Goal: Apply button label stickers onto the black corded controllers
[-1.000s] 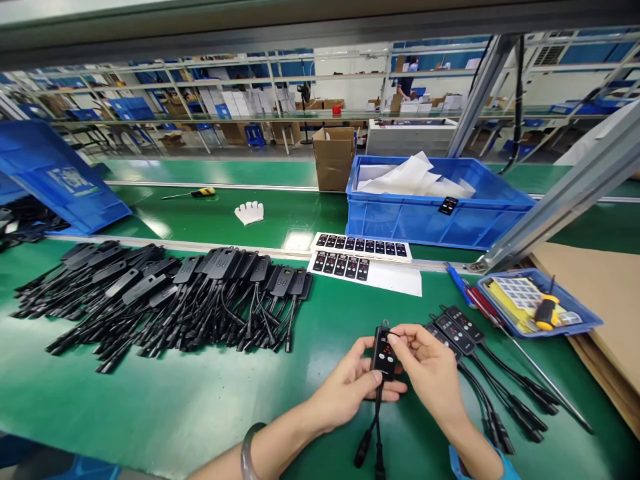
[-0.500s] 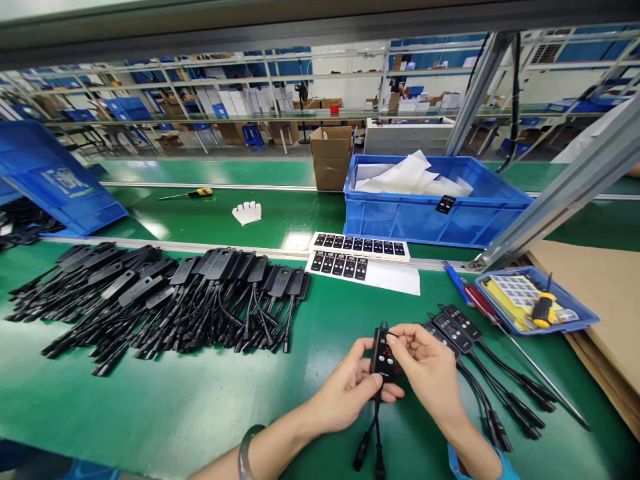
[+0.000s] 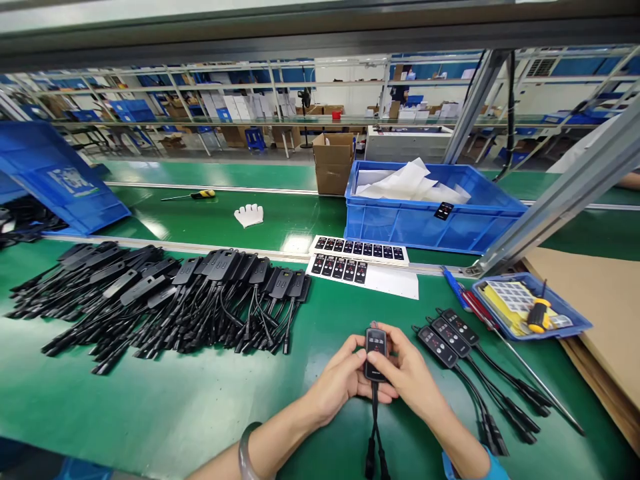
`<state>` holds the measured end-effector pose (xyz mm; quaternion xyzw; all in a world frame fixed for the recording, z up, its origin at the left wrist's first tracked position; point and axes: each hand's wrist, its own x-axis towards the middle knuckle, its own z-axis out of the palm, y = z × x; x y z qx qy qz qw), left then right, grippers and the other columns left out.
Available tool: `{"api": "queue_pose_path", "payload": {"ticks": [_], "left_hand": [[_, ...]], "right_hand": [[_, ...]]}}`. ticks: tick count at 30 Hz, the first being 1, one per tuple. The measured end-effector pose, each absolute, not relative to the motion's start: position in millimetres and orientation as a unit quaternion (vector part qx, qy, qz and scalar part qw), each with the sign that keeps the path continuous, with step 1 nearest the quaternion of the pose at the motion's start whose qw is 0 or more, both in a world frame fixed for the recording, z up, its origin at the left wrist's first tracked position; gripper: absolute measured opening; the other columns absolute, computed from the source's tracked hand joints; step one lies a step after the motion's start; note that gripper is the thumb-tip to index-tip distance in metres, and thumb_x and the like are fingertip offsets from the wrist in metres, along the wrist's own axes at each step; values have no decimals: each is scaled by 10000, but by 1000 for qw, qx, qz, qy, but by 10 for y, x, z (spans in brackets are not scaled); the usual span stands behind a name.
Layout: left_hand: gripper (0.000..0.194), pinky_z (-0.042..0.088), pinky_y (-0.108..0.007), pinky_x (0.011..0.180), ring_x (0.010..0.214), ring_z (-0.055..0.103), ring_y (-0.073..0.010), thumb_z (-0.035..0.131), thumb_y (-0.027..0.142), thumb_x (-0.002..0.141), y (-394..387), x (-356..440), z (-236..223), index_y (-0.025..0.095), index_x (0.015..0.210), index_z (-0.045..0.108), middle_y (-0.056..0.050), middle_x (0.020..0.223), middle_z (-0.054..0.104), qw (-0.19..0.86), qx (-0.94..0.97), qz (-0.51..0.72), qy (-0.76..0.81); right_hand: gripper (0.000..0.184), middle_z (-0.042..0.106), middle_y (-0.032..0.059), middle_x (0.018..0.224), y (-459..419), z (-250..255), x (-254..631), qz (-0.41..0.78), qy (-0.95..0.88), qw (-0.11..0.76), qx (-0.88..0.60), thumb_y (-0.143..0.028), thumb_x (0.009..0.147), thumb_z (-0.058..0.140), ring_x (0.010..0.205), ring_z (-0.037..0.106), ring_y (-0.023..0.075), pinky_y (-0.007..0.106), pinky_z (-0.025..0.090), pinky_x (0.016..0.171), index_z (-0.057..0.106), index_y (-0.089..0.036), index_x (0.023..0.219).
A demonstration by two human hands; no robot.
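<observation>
Between my two hands is a small black controller box point(image 3: 376, 342) with a label on its face and two cables hanging down. My left hand point(image 3: 345, 377) wraps its left side, thumb on the front edge. My right hand point(image 3: 400, 363) grips the other side, its thumb pressed on the label. To the right lie three labelled controllers point(image 3: 449, 337) with their cables toward me. Ahead, a label sheet point(image 3: 360, 250) and a second, partly used label sheet point(image 3: 390, 281) lie by the metal rail. A big pile of black controllers point(image 3: 220, 267) spreads out at the left.
A blue crate point(image 3: 430, 223) holding white paper stands behind the sheets, one label stuck on its rim. At right are a small blue tray point(image 3: 575, 325) with a yellow screwdriver point(image 3: 539, 315), a long metal rod point(image 3: 540, 380), cardboard point(image 3: 595, 300) and a slanted metal post point(image 3: 555, 190).
Both hands have shifted slightly left with the controller, which is now more upright. My right thumb has moved from the label's upper edge down onto its middle.
</observation>
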<state>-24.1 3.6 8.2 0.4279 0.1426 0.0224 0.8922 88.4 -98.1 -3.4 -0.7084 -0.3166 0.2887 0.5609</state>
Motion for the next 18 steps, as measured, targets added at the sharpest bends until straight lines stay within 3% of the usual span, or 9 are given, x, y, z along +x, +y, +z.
{"api": "queue_pose_path", "payload": {"ticks": [6, 8, 12, 18], "left_hand": [[388, 513, -282, 575, 763, 689, -227, 504, 503, 864, 35, -232, 75, 171, 1040, 406, -91, 874, 672, 887, 432, 56, 153], [431, 513, -277, 573, 721, 690, -212, 524, 522, 848, 29, -228, 76, 179, 1070, 387, -73, 856, 671, 880, 445, 51, 159], [521, 523, -287, 578, 623, 685, -187, 554, 554, 819, 9, -232, 74, 191, 1125, 340, -33, 782, 665, 845, 501, 47, 178], [537, 517, -289, 573, 601, 668, -167, 572, 574, 793, -3, -212, 14, 192, 1097, 351, -48, 865, 658, 836, 513, 62, 187]], "right_hand": [[926, 512, 101, 1296, -1014, -10, 804, 382, -341, 542, -667, -287, 618, 773, 1063, 570, 241, 347, 529, 854, 311, -223, 1419], [864, 494, 102, 1346, -1033, -13, 820, 394, -349, 552, -647, -370, 715, 711, 1151, 534, 247, 369, 484, 940, 277, -227, 1449], [559, 477, 79, 1396, -1046, -81, 857, 330, -367, 550, -674, -437, 904, 450, 1292, 417, 238, 424, 310, 1094, 377, -229, 1418], [520, 558, 110, 1305, -1013, -191, 815, 225, -428, 500, -718, -357, 935, 367, 1160, 549, 237, 406, 444, 986, 356, -192, 1428]]}}
